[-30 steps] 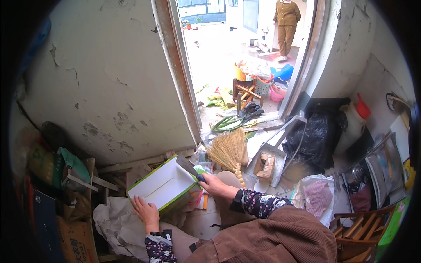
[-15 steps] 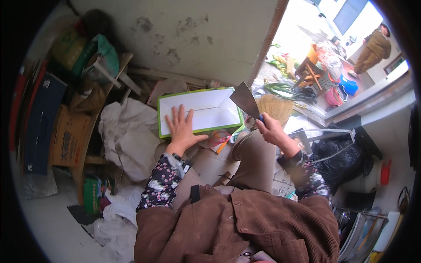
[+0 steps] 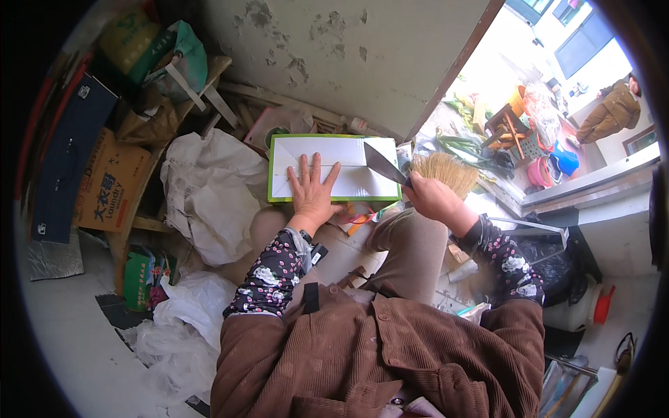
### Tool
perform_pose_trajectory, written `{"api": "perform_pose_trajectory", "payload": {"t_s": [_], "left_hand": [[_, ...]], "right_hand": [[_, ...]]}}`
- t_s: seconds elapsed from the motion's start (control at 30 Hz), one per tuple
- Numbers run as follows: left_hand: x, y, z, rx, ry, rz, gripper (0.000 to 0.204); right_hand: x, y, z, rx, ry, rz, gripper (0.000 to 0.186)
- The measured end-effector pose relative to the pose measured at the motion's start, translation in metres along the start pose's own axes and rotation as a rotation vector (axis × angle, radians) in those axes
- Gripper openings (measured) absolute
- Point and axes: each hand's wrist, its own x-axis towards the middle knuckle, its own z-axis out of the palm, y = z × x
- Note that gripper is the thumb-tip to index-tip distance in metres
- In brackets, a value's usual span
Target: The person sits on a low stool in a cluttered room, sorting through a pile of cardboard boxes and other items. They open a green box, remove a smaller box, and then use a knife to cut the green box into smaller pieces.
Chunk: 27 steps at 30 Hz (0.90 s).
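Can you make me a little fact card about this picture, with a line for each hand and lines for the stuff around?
Left hand: spread flat on the white part of a green-edged box
Right hand: gripping a scraper by its handle
Scraper blade: over the box's right end; I can't tell if it touches
Left of the box: a crumpled pale sack
Just beyond the right hand: a straw broom
Far left: a cardboard carton
Upper right: another person in brown
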Motion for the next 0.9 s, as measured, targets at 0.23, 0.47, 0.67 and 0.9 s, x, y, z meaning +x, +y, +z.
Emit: {"api": "perform_pose_trajectory", "payload": {"t_s": [0.23,0.47,0.67,0.9], "left_hand": [[0.000,0.002,0.004,0.021,-0.019,-0.009,0.102],[-0.004,0.000,0.009,0.000,-0.004,0.007,0.103],[-0.005,-0.002,0.015,0.004,-0.016,0.017,0.104],[-0.007,-0.010,0.026,0.000,-0.029,0.021,0.104]], "right_hand": [[0.033,0.002,-0.026,-0.019,-0.211,-0.017,0.038],[0.046,0.012,-0.047,-0.065,-0.370,-0.039,0.043],[0.054,0.021,-0.036,-0.123,-0.389,-0.107,0.044],[0.040,0.021,-0.038,0.113,-0.617,0.142,0.041]]}}
